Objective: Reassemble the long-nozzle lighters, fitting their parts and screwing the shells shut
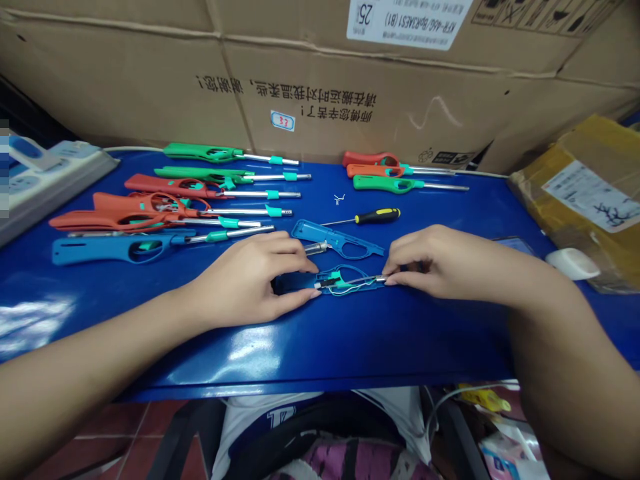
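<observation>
An opened blue gas lighter shell (324, 274) lies on the table before me, with a teal trigger (336, 279), a black part and thin white wire inside. My left hand (263, 277) is closed around its handle end, thumb and fingers on opposite sides. At the front end my right hand (425, 260) pinches a small metal rod end (381, 279). The matching blue half shell (311, 231) rests just behind, apart from both hands. Beside my left fingertips is a silvery metal piece (316, 249), partly hidden.
Several red, green and blue lighters (125, 249) lie at the left; three more (385, 183) lie back right. A yellow-black screwdriver (379, 216) and small screws (339, 199) are behind the shells. A cardboard box (300, 73) walls the back; a white mouse (573, 263) sits right.
</observation>
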Demonstrator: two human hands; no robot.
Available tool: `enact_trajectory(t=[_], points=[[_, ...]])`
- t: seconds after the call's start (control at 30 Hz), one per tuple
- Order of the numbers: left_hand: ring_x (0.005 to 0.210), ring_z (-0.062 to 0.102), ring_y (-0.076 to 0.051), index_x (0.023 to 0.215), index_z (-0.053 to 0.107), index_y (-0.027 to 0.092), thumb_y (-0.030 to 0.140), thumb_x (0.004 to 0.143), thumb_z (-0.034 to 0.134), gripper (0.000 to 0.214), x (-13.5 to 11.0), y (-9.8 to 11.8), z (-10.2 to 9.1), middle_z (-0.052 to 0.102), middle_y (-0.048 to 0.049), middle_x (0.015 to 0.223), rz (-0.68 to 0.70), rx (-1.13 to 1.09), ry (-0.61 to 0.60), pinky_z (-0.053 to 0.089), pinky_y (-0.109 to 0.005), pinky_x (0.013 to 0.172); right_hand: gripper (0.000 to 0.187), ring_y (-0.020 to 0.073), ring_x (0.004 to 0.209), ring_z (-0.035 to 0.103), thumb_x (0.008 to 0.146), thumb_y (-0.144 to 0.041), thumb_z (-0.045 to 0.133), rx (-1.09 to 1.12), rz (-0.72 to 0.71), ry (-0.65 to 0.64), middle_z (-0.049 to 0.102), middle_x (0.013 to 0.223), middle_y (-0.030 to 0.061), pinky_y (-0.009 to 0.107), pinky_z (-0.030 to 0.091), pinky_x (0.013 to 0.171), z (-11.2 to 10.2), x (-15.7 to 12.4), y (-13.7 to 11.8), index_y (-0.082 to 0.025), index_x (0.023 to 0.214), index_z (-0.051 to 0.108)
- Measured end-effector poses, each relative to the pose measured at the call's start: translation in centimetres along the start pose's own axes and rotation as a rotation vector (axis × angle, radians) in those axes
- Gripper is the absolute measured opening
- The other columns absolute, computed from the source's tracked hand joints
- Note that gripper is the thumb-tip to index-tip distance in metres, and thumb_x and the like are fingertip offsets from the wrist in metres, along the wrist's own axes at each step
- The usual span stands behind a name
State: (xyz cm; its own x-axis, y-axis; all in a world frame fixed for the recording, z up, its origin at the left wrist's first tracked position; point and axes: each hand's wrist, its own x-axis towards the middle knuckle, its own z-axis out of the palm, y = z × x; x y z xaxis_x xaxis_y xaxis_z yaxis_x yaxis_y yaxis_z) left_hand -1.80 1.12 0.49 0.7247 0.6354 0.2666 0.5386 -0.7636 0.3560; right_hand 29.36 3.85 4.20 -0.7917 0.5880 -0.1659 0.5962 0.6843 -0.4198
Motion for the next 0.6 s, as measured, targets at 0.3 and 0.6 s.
enact_trajectory(t=[0.3, 0.6], points=[[0.088, 0.065, -0.022, 0.103, 0.076, 0.017, 0.037, 0.095, 0.066, 0.024, 0.04, -0.15, -0.13, 0.071, -0.0061, 0.093, 0.007, 0.016, 0.005, 0.052, -0.038, 0.083, 0.016, 0.0174, 0.079, 0.068, 0.093, -0.018, 0.062, -0.054, -0.047, 0.066, 0.075, 0.091, 0.0038, 0.030, 0.049, 0.071, 0.41, 0.62, -0.71, -0.021, 0.094, 0.078], [0.089, 0.066, -0.022, 0.102, 0.076, 0.020, 0.039, 0.094, 0.065, 0.023, 0.11, -0.13, -0.18, 0.073, -0.0061, 0.095, -0.018, 0.019, 0.006, 0.053, -0.037, 0.085, 0.019, 0.0171, 0.077, 0.067, 0.095, -0.019, 0.058, -0.051, -0.066, 0.104, 0.074, 0.087, 0.0036, 0.030, 0.048, 0.071, 0.68, 0.57, -0.41, -0.021, 0.085, 0.075]])
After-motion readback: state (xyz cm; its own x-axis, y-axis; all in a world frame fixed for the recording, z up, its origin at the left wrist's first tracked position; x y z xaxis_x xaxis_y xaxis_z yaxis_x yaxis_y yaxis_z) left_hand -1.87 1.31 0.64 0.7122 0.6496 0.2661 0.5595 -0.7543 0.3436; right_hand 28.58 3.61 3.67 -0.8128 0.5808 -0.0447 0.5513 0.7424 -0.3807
